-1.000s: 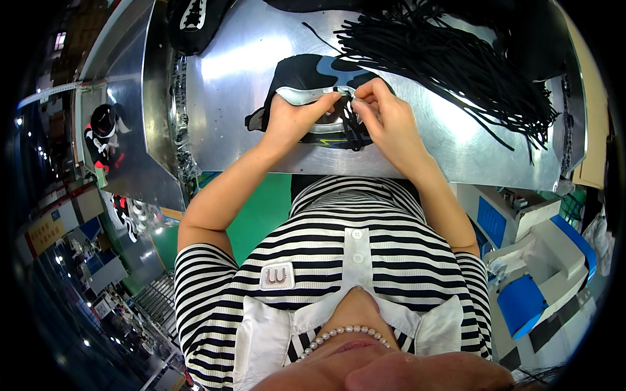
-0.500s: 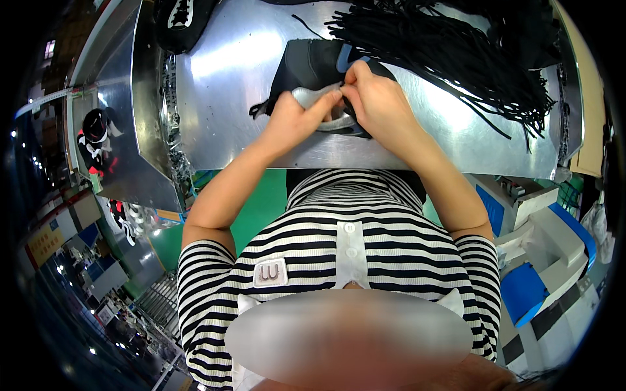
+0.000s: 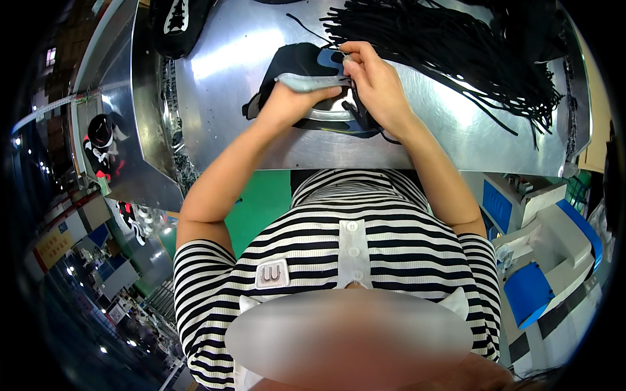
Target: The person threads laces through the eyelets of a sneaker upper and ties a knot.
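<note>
A black shoe upper (image 3: 285,63) with a blue-grey patch and grey lining lies on the metal table in front of me. My left hand (image 3: 295,101) holds it at the opening; the fingers are partly hidden inside and the thumb stretches across the gap. Over the eyelet edge at the upper's right end, my right hand (image 3: 373,81) is closed in a pinch on what looks like a black shoelace. The pinched end is too small to see clearly. A dark strand shows below the right hand, beside the upper.
A large bundle of black shoelaces (image 3: 450,65) spreads over the table's right side. Another black shoe piece with a white lace area (image 3: 175,29) lies at the far left. The metal table (image 3: 222,117) has raised side edges. A white and blue machine (image 3: 541,260) stands at the lower right.
My right hand has moved slightly up and away from my left, its fingertips now at the blue-grey patch. The upper has turned and its opening is spread wider, showing more lining.
</note>
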A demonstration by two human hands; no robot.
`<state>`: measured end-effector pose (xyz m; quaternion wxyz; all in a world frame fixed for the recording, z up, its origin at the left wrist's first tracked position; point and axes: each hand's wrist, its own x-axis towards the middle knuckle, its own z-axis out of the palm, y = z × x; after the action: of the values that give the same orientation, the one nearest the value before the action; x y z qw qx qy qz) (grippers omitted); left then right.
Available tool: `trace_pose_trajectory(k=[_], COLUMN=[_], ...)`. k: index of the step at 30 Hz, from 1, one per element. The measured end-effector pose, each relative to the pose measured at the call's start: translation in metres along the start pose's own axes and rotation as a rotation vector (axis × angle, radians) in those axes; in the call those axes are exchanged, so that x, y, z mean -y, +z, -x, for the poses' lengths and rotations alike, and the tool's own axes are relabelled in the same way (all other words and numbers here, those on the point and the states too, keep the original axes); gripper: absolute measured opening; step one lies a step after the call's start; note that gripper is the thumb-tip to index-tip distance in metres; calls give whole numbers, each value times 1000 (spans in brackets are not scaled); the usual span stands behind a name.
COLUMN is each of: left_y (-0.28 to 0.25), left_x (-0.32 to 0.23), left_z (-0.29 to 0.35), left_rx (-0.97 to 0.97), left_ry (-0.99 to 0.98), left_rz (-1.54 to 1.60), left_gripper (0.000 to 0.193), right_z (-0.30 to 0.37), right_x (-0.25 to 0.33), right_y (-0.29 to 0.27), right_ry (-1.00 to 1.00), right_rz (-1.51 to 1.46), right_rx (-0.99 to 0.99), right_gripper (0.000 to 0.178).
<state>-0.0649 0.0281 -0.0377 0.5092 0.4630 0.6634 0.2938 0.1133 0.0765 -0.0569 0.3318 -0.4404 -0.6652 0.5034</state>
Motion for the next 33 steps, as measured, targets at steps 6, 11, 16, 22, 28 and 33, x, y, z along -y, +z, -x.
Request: trace_pose_trajectory(k=[6,11,16,22,28,33], left_y=[-43,-81,-91,-5,-2,-6], left_x=[-28,-44,-51,-21,-6,-10], left_z=[45,66,74,56,39,37], left_rx=[405,117,-72,-266,-283,-266], left_ry=[-195,241,451,651,566,502], left_rz=[401,1311,920,-647,-430,-485], left_gripper=[23,11,10,13,22,32], right_z=[0,-4,-5,-8,21,61], right_x=[5,-9,-11,-12,9,15], right_y=[8,20,21,17,-2,-2], right_ry=[-10,-111,-82,-96,-133,-84], right_rz=[58,108,50,-162,-210,-19], right_rx=[-156,-365,-350,-284,-154,39], right_gripper=[22,24,29,26,25,20])
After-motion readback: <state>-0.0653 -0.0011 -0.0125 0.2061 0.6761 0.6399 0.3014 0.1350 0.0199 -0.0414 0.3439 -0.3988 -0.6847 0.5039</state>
